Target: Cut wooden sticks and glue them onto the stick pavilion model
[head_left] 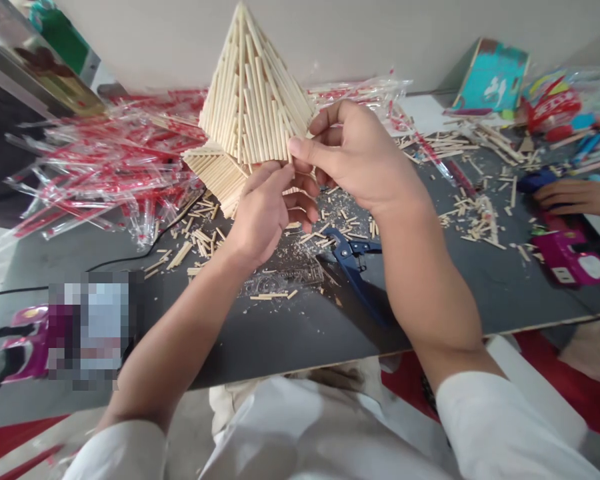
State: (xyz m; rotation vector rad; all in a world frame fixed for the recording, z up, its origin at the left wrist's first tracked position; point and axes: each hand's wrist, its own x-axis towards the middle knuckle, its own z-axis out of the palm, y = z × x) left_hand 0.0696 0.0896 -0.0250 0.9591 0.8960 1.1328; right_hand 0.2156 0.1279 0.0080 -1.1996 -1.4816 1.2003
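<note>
A peaked model roof [255, 100] made of thin wooden sticks is held up over the table, with a ribbed stick panel [220, 173] beneath it. My left hand [273, 207] is under its lower edge, thumb and forefinger closed on the stick ends and the other fingers curled. At the lower right corner my right hand [350, 157] pinches the edge of the stick row between thumb and fingers. The fingertips behind the model are hidden. Below my hands lies a blue-handled cutter [353, 263], partly covered by my right forearm.
Cut stick pieces [200, 237] litter the dark table [300, 343]. Clear-and-red plastic wrappers [125, 160] heap at the back left. Magenta power strips [27, 340] [575, 257] lie at both sides, with black cables. Another person's hand [575, 197] is at right, near a teal board [493, 73].
</note>
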